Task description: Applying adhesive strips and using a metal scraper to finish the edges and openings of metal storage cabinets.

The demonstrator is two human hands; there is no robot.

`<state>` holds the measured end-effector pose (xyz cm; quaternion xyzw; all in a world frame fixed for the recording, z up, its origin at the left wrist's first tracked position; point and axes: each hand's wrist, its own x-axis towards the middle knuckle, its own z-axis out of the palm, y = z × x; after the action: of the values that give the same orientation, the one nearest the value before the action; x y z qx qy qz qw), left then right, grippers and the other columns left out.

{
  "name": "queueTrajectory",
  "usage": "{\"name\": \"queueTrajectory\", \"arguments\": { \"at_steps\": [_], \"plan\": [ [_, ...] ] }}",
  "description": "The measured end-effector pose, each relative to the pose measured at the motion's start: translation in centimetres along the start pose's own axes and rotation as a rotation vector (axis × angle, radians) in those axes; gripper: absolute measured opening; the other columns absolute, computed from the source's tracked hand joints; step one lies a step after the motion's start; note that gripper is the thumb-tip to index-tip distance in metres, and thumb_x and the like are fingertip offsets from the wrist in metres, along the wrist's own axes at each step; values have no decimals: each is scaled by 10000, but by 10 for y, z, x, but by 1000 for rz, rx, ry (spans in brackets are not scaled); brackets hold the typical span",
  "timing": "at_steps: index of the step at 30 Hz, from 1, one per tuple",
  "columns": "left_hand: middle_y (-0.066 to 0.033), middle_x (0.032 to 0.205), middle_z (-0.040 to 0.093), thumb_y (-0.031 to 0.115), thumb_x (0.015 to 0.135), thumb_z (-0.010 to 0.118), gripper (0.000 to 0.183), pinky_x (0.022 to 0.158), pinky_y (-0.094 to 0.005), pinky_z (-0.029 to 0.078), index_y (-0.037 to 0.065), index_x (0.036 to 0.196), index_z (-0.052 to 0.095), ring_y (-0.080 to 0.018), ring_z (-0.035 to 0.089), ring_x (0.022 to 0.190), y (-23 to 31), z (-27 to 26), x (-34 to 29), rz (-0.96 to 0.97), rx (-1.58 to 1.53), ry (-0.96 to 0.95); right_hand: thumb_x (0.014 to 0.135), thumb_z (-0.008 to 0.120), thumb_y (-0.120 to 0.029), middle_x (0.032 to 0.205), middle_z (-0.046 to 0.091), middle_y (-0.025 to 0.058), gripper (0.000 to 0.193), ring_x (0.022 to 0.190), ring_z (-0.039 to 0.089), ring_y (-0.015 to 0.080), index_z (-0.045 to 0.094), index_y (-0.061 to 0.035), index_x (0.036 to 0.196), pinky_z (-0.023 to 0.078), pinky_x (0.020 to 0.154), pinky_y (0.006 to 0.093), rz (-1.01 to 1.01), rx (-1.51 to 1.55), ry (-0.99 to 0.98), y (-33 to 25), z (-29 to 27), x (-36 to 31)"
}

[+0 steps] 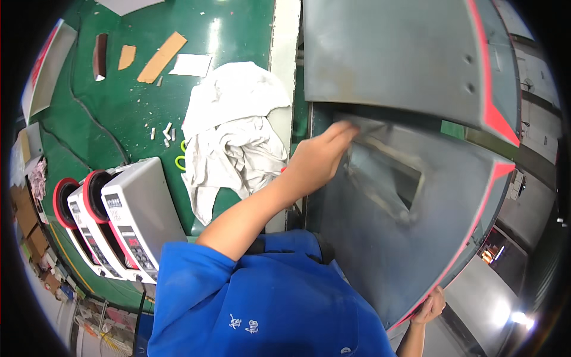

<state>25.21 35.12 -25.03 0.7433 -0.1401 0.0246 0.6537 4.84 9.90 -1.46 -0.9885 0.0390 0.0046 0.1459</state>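
Note:
My left hand (324, 156) reaches across to the grey panel (380, 256), its fingers pinched together and slightly blurred at the panel's upper left corner. What the fingertips hold, if anything, I cannot make out. A rectangular cutout (407, 189) with a pale, scuffed border lies just right of that hand. Down at the panel's red-trimmed lower right edge, my right hand (429, 306) grips the rim. Part of its fingers is hidden behind the edge.
A second grey panel (392, 53) with red trim stands beyond a dark gap. On the green table (238, 30) lie crumpled white cloths (238, 137), green-handled scissors (181, 159), cardboard strips (162, 58) and small white pieces (168, 132). White machines with red-rimmed reels (146, 208) stand nearer me.

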Motion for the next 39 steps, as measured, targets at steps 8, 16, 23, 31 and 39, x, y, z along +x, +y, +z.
{"name": "queueTrajectory", "arguments": {
  "at_steps": [8, 16, 23, 31, 39],
  "plan": [
    [-211, 1017, 586, -46, 700, 379, 512, 676, -311, 486, -10, 1203, 461, -191, 612, 611, 18, 24, 49, -303, -58, -179, 752, 473, -158, 449, 352, 45, 262, 412, 326, 189, 504, -19, 533, 221, 430, 315, -401, 115, 366, 15, 14, -2],
    [-206, 1048, 571, -4, 689, 412, 441, 878, -364, 417, 40, 1108, 543, -342, 536, 1015, 4, 20, 22, -32, 201, -95, 704, 511, -39, 436, 359, 41, 192, 381, 320, 180, 490, -21, 514, 223, 404, 302, -496, 229, 415, 29, 5, -19],
    [-110, 1040, 610, 36, 822, 429, 367, 690, -279, 460, 17, 1184, 482, -183, 592, 714, 53, 7, -60, -336, -1, -109, 716, 521, -92, 431, 392, 32, 231, 370, 323, 161, 479, -31, 497, 201, 401, 294, -594, 291, 286, 47, 0, -54],
    [-52, 796, 550, 215, 929, 415, 256, 452, -193, 346, -10, 1021, 496, -91, 459, 546, 79, -9, -133, -672, -1189, 295, 781, 553, -166, 804, 621, 145, 199, 813, 596, 322, 611, 21, 815, 452, 739, 385, -239, -22, 389, -40, -24, -98],
    [-145, 966, 528, 211, 941, 367, 238, 705, -299, 446, 6, 1043, 434, -190, 513, 802, 118, 8, -145, -1014, -1701, 223, 697, 672, -35, 928, 592, 148, 333, 759, 597, 275, 573, 4, 1014, 488, 626, 341, -350, 224, -71, -137, 95, -39]
  ]
}}
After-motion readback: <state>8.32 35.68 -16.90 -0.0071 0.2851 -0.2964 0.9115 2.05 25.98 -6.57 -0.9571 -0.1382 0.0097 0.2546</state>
